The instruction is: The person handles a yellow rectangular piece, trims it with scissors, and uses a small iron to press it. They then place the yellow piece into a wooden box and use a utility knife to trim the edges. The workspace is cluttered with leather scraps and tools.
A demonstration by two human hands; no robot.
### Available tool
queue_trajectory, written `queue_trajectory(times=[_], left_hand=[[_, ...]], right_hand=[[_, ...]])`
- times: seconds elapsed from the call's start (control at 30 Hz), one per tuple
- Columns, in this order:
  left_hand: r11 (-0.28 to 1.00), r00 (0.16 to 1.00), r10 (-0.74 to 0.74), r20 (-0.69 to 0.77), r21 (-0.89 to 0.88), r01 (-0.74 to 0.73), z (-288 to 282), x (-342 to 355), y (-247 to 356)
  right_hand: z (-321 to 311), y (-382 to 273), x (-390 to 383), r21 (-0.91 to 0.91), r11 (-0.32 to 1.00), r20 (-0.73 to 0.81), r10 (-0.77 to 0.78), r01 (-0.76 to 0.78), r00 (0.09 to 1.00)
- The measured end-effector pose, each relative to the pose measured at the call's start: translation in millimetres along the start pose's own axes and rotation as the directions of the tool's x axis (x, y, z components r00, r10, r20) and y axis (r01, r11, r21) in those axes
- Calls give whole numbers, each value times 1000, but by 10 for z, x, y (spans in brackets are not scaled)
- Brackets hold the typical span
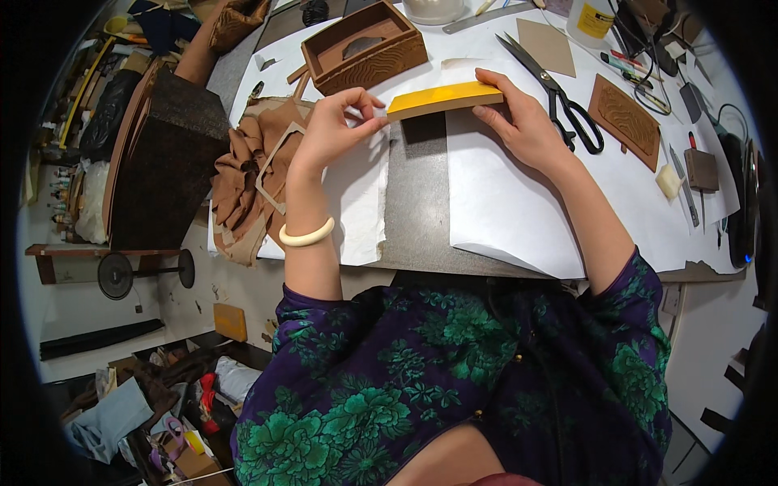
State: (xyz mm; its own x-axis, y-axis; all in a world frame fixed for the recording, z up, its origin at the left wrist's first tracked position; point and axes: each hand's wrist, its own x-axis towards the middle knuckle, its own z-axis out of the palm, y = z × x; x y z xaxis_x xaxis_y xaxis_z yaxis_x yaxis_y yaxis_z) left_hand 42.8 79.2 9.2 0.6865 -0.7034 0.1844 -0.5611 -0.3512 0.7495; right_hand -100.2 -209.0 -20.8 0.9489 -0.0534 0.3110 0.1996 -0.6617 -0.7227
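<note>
Worktable [417, 223]: spreading under and around the carved box [373, 71], with a bare grey strip showing on its near side.
White paper [510, 211]: lying nearer the wearer than the box, its near edge curling; a dragging forearm could be pulling it askew.
Brown leather-like pieces [235, 185]: bunching to the near left of the box; the left wrist could be snagging them.
Scissors [549, 83]: resting right of the box, beyond the right hand; a backward sweep could be knocking them.
Right hand [519, 112]: grasping the slab's right end between thumb and fingers, to the near right of the box.
Left hand [344, 130]: curling its thumb and index at the slab's left end, just nearer than the box; whether they are touching is unclear.
Yellow slab [442, 99]: hanging to the near right of the box; with support possibly coming from one end only, a loosening grip could be tipping it down.
</note>
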Motion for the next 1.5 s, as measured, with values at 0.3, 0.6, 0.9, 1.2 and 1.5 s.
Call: queue_trajectory(times=[0.3,0.6,0.9,1.2,1.5], left_hand=[[838,880,-464,99,-274,472,314,51,218],[862,923,-383,-37,-374,343,234,45,16],[764,847,-510,-146,-528,369,316,49,209],[794,927,-371,-52,-536,288,246,48,42],[580,863,-495,-97,-776,245,263,74,40]], right_hand=[[-38,-71,-3,17,999,26,27,-27,999],[22,61,7,22,995,11,-93,92,996],[18,8,-7,-50,976,-26,-212,210,977],[-24,-72,-17,-155,920,-12,-366,360,930],[-34,-159,16,-211,856,-100,-499,472,861]])
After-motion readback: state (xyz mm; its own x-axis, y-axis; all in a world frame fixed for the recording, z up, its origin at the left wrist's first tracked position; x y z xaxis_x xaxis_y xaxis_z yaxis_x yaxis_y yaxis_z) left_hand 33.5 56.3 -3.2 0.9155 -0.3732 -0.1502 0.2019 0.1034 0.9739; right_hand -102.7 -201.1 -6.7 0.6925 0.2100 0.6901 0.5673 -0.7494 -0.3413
